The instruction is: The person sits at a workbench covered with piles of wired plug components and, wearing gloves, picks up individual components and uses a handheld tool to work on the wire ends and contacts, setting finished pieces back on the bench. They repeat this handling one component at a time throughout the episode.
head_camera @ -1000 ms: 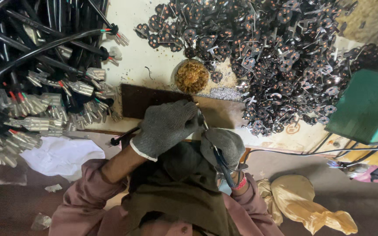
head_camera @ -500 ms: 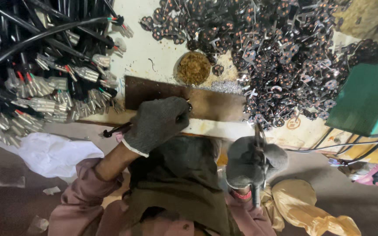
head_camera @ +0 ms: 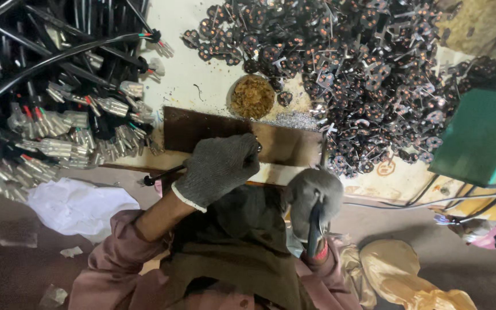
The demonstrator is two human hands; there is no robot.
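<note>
Bench inventory, left to right. Far left: a heap of black cables (head_camera: 47, 63) with crimped silver terminals and red and green cores at their ends, lying across the pale bench top (head_camera: 193, 69); judged to be the stock not yet worked. Below it, on the floor side: a crumpled white sheet (head_camera: 78, 204). Centre left: the left hand (head_camera: 216, 169), in a grey knit glove with a white cuff, closed tight round a thin dark cable end (head_camera: 165, 175) whose black tail sticks out to the left; the piece is pressed down on a brown metal plate (head_camera: 285, 143) at the bench edge. What lies under the fingers at the plate cannot be told. Behind the plate: a round brownish lump (head_camera: 252, 96) and a scatter of silvery filings (head_camera: 294, 119) just beside it. Centre right: the right hand (head_camera: 312, 198), gloved alike, wrapped fully round the dark handle of a hammer-like tool (head_camera: 316, 227); its head is blurred. Right of the plate: a large pile of small cut-off terminal pieces (head_camera: 363, 74) with copper showing, judged the finished output and already sizeable, though the cable heap looks as large. Far right: a green box (head_camera: 480, 135), with thin wires (head_camera: 431, 201) running beneath it.
</note>
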